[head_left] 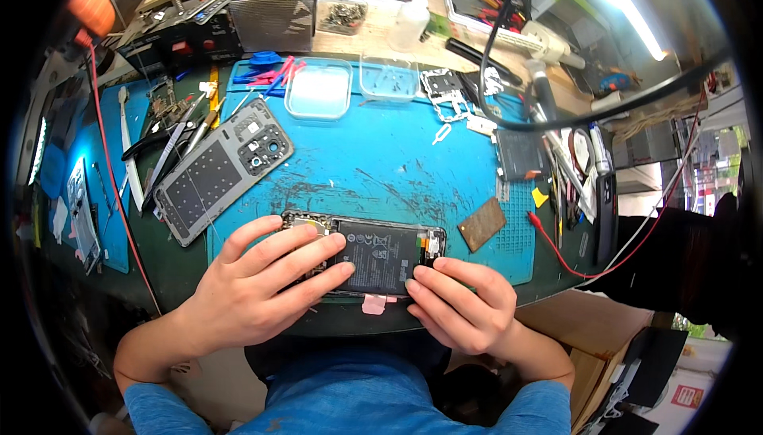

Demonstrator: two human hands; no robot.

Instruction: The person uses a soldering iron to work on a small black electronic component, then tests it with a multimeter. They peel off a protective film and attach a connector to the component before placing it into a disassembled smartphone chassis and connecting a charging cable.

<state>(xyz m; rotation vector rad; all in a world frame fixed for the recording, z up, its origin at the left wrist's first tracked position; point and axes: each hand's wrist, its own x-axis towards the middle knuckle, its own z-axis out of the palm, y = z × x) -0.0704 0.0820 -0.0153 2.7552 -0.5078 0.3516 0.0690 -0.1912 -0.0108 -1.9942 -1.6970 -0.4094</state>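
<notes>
An opened smartphone (436,241) lies sideways at the near edge of the blue mat, its insides facing up. A flat black battery (380,256) fills most of its middle, and a pink tab (373,304) sticks out below the near edge. My left hand (270,272) spreads its fingers flat across the phone's left part, with fingertips on the battery's left end; they hide some of the circuit board. At the other end, my right hand (465,300) has its fingers bent around the phone's near right corner, fingertips touching the battery's right end.
A detached grey phone back cover (225,171) lies at left. Beyond are clear plastic trays (318,89) and pink and blue pry tools (270,73). At right sit a brown plate (482,224), a black battery (520,154) and a red wire (568,266). A black cable (588,121) arches overhead.
</notes>
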